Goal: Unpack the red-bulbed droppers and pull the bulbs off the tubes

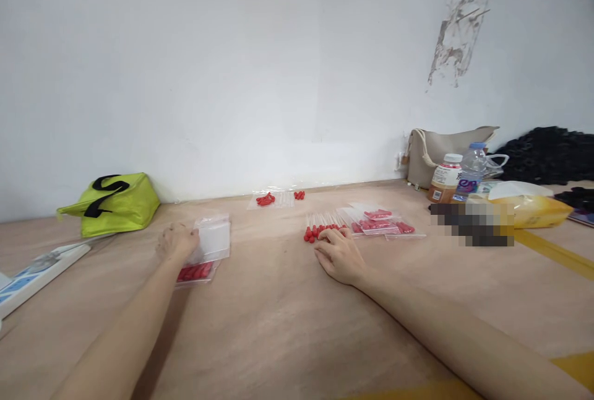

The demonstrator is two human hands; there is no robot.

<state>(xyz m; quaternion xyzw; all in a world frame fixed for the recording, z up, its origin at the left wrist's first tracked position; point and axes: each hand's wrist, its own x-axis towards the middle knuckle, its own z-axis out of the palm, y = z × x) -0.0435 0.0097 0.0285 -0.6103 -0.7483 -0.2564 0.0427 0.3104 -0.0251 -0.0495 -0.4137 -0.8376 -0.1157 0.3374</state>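
Observation:
My left hand (177,242) is over the left edge of some clear zip bags (216,236) on the table. Motion blurs its fingers, so their grip cannot be made out. Below that hand, a clear bag with red pieces (197,272) sticks out from under the others. My right hand (342,257) rests palm down, fingers apart and slightly bent, at a row of thin clear sticks with red round heads (314,231). Its fingertips touch or nearly touch the red heads. Just right of the row lie several overlapping zip bags with red pieces (378,225).
By the wall lie a clear bag with red pieces (266,199) and a small red cluster (299,195). A lime-green bag (120,205) and white power strip (44,273) are left. A beige bag (420,161), bottles (445,178) and yellow tissue pack (541,209) stand right.

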